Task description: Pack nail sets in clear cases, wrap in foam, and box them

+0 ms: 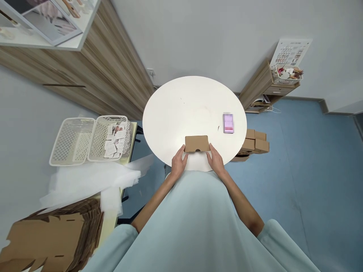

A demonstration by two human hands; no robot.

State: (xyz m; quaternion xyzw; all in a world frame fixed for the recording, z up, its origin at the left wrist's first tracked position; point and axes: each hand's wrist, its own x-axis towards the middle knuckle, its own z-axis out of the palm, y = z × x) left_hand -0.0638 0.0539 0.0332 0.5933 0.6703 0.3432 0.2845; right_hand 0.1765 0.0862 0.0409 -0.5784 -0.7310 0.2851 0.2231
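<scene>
A small closed brown cardboard box point(196, 143) lies near the front edge of the white oval table point(190, 98). At its left end, my left hand point(178, 163) grips the near corner, thumb toward the front side. My right hand point(215, 160) mirrors this at the right end, its fingers along the side and the thumb at the front. A dark half-round notch shows in the middle of the box's near edge. The contents are hidden. Farther right on the table lies a pinkish-purple rectangular item point(228, 123), blurred by pixels.
On the left side table stand white plastic baskets point(70, 141), one holding small printed packets point(115, 139). White wrapping sheets point(93, 181) and stacked flat cardboard blanks point(45, 241) lie nearer. Closed boxes point(255, 143) are stacked right of the table. A wooden cabinet point(121, 71) stands behind left.
</scene>
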